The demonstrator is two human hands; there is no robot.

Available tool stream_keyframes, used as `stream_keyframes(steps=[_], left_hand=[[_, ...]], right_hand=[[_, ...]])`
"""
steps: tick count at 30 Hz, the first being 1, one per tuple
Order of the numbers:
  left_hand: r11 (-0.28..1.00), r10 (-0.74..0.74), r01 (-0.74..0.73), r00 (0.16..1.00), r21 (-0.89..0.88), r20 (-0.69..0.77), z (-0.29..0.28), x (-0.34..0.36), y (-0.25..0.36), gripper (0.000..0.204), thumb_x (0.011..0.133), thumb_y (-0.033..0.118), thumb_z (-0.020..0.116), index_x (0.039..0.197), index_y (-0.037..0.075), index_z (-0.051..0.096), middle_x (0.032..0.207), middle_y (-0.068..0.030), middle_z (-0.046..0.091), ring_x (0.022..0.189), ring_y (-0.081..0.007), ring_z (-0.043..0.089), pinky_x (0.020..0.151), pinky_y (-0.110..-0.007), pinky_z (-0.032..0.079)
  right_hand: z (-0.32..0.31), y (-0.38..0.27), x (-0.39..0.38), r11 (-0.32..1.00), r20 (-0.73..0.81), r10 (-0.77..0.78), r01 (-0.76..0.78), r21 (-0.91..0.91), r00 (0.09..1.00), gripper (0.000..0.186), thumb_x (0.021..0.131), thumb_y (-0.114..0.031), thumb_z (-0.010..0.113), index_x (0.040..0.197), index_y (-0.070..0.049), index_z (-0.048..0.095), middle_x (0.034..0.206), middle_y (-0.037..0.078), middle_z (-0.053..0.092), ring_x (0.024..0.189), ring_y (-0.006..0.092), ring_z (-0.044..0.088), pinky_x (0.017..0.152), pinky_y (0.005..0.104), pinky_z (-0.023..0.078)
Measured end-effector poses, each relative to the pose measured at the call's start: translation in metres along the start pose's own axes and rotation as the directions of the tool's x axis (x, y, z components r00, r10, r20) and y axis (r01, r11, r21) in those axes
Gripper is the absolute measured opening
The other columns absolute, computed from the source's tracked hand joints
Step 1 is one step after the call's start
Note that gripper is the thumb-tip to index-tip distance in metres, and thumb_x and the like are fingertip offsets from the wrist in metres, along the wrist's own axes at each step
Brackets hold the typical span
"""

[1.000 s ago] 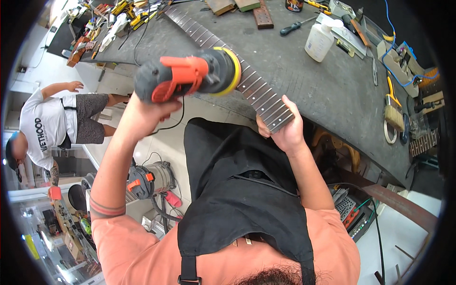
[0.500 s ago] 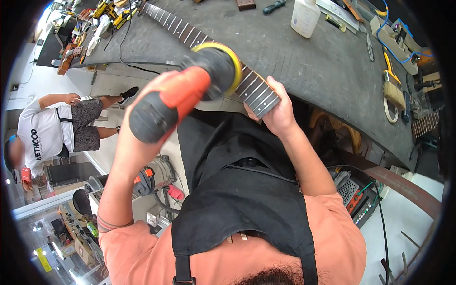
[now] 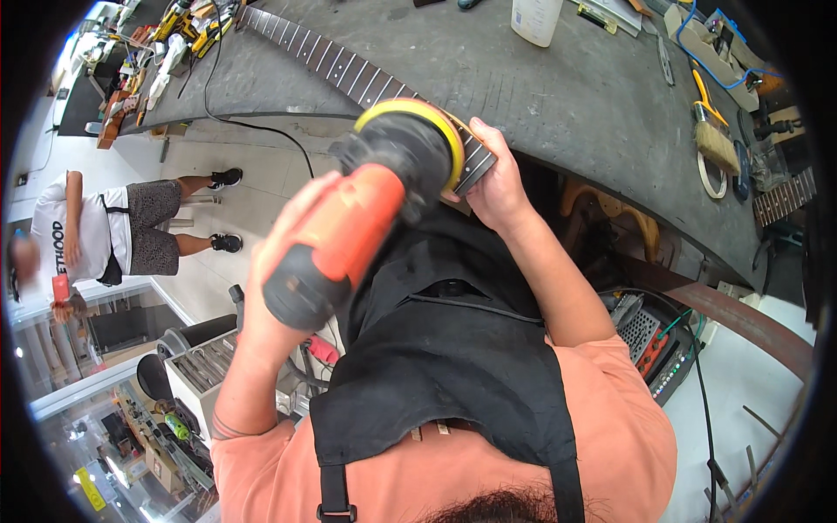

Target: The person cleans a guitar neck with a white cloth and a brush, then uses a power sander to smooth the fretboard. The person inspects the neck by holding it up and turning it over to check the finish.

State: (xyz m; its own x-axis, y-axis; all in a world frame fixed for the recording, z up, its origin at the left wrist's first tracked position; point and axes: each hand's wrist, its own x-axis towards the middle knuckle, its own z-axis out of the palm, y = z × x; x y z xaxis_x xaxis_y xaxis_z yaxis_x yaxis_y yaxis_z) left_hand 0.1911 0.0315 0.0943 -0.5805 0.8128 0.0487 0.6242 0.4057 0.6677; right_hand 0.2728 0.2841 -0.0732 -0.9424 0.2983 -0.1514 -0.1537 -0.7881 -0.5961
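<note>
My left hand (image 3: 272,248) is wrapped round an orange and black handheld polisher (image 3: 353,213). Its round, yellow-edged pad (image 3: 455,139) rests over the fretboard side of a guitar neck (image 3: 344,68), near the neck's close end. The polisher's dark head is blurred. That close end of the neck is gripped by my right hand (image 3: 497,181), the thumb along its edge and the other fingers mostly hidden beneath. From there the long dark fretboard with metal frets stretches to the far left across the bench. The pad covers part of it.
The grey workbench (image 3: 602,131) holds a white plastic container (image 3: 534,19), a yellow-handled brush (image 3: 717,144) and another fretted neck (image 3: 785,199) at right. Cluttered tools (image 3: 174,35) lie far left. A black cable (image 3: 261,126) hangs off the edge. Another person (image 3: 87,231) stands at left.
The polisher has moved right and nearer along the neck, its pad now closer to my right hand. My view has shifted slightly. The other person's arm and legs have moved.
</note>
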Motion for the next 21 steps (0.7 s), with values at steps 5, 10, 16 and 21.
stream_keyframes(steps=[5, 10, 16, 21], left_hand=[[0.993, 0.014, -0.019, 0.999, -0.117, -0.039, 0.008, -0.005, -0.003, 0.078, 0.085, 0.002, 0.087, 0.158, 0.005, 0.059, 0.148, -0.0156, 0.073, 0.130, -0.0258, 0.075, 0.108, -0.035, 0.056], [0.997, 0.061, -0.062, 0.998, -0.043, -0.027, 0.005, 0.004, 0.008, 0.076, 0.087, 0.001, 0.085, 0.158, 0.003, 0.058, 0.148, -0.0156, 0.073, 0.131, -0.0268, 0.075, 0.109, -0.036, 0.055], [0.990, 0.128, -0.126, 0.992, 0.061, -0.023, 0.001, 0.015, 0.015, 0.065, 0.084, 0.005, 0.087, 0.146, 0.002, 0.066, 0.159, -0.0164, 0.065, 0.136, -0.0356, 0.073, 0.111, -0.039, 0.057], [0.986, 0.166, -0.166, 0.986, -0.011, -0.005, 0.001, 0.015, 0.024, 0.064, 0.084, 0.003, 0.087, 0.146, 0.002, 0.067, 0.153, -0.0152, 0.069, 0.130, -0.0388, 0.075, 0.107, -0.040, 0.058]], right_hand=[[-0.002, 0.005, -0.001, 0.999, -0.049, -0.010, 0.008, -0.054, 0.999, 0.049, 0.117, -0.051, 0.043, 0.116, -0.011, 0.071, 0.101, 0.003, 0.073, 0.085, 0.0115, 0.066, 0.069, 0.0301, 0.050], [0.000, 0.004, 0.002, 0.998, -0.058, -0.038, 0.034, -0.061, 0.998, 0.049, 0.117, -0.053, 0.043, 0.118, -0.013, 0.071, 0.102, 0.000, 0.071, 0.086, 0.0102, 0.066, 0.066, 0.0276, 0.049], [-0.001, 0.005, 0.001, 0.986, -0.025, -0.067, 0.062, -0.158, 0.997, 0.049, 0.118, -0.051, 0.039, 0.121, -0.014, 0.070, 0.084, -0.004, 0.068, 0.063, 0.0097, 0.055, 0.053, 0.0292, 0.040], [0.018, 0.010, -0.001, 0.990, -0.219, -0.102, 0.078, -0.116, 0.970, 0.049, 0.118, -0.052, 0.038, 0.119, -0.014, 0.070, 0.086, -0.004, 0.068, 0.064, 0.0088, 0.054, 0.057, 0.0292, 0.041]])
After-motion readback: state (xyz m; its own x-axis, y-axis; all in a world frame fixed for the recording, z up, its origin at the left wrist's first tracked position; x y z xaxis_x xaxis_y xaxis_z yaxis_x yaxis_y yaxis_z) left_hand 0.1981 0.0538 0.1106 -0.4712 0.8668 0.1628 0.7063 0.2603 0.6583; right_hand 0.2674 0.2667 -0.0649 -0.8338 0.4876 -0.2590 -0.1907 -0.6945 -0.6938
